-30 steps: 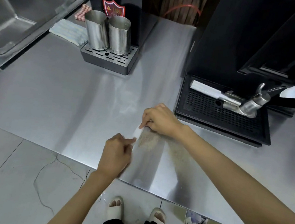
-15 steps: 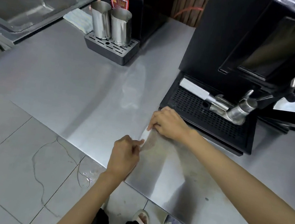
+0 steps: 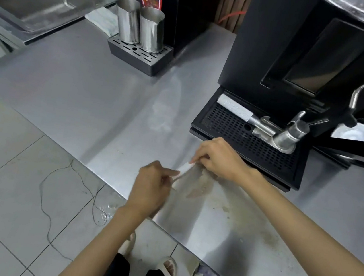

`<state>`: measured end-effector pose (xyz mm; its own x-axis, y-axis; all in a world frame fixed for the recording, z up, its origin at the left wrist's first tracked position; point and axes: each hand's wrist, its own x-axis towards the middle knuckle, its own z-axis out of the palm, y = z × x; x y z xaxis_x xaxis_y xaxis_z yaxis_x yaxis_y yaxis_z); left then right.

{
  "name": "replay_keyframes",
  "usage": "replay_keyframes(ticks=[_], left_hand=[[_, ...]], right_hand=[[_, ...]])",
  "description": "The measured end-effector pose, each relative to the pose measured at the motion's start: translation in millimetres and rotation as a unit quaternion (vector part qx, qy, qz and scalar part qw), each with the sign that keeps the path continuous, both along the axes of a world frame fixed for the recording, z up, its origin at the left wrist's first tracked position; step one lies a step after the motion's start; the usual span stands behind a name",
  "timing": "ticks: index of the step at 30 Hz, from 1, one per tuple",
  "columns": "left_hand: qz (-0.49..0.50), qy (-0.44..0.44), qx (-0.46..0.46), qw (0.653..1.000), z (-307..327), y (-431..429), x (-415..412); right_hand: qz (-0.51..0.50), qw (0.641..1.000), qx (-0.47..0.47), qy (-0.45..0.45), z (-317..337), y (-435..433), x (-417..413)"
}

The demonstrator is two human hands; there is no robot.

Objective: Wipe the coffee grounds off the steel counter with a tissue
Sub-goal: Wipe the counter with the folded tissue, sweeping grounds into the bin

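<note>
Tissue (image 3: 184, 169) is stretched as a narrow white strip between the two hands, lying low over the steel counter (image 3: 101, 103) near its front edge. Its long axis runs from the left hand (image 3: 153, 186), which is nearer the body, up and away to the right hand (image 3: 218, 158), which is nearer the coffee machine. Each hand pinches one end between thumb and fingertips, so the strip is held taut rather than balled up; whether its lower edge actually touches the metal I cannot tell.

Coffee grounds (image 3: 199, 187) lie as a pale brown smear directly on the right-hand side of the strip, beginning just beside it and trailing off toward the right forearm, with fainter specks (image 3: 225, 208) farther along the same way. To the left of the strip the steel looks bare. So the mess sits across the strip's long axis, not along it, and my judgement is that the next sweep must go sideways, broadside to the tissue, with both ends travelling together.

The right hand is the closer of the two to the thick of the smear. Just beyond that hand sits the black drip tray (image 3: 247, 133) of the machine, close enough to crowd it. The counter's front edge runs just behind the left hand.
</note>
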<state>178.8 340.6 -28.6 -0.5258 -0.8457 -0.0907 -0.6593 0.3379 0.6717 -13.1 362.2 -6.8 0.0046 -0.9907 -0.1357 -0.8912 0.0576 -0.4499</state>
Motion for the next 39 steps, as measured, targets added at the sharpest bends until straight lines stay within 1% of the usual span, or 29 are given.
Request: replay_keyframes(ticks=[6, 11, 15, 19, 22, 25, 30, 39], left_hand=[[0.082, -0.021, -0.01, 0.996, 3.6, -59.9, 58.3], [0.116, -0.034, -0.026, 0.992, -1.5, -107.2, 99.4], [0.112, -0.04, -0.025, 0.993, -8.5, -121.2, 121.7], [0.08, -0.019, -0.04, 0.996, -12.9, -112.9, 126.7], [0.079, -0.001, -0.012, 0.997, -18.2, -98.8, 118.2], [0.079, -0.002, 0.014, 0.997, -25.5, -77.9, 107.3], [0.1, 0.015, 0.017, 0.995, -17.3, -39.8, 82.9], [0.131, 0.011, 0.009, 0.991, -19.1, 33.9, 27.7]], right_hand=[[0.04, 0.999, -0.013, -0.014, -4.9, -73.3, 60.6], [0.045, 0.998, -0.02, -0.031, -17.4, -119.3, 106.8], [0.035, 0.998, -0.024, -0.049, -28.2, -139.2, 131.8], [0.048, 0.997, -0.029, -0.052, -34.5, -139.4, 134.5], [0.057, 0.996, -0.032, -0.055, -33.1, -131.2, 126.9], [0.078, 0.996, -0.022, -0.042, -32.1, -120.2, 116.4], [0.111, 0.993, -0.004, -0.03, -29.0, -97.1, 94.3], [0.147, 0.989, 0.004, -0.01, -27.9, -44.7, 50.3]])
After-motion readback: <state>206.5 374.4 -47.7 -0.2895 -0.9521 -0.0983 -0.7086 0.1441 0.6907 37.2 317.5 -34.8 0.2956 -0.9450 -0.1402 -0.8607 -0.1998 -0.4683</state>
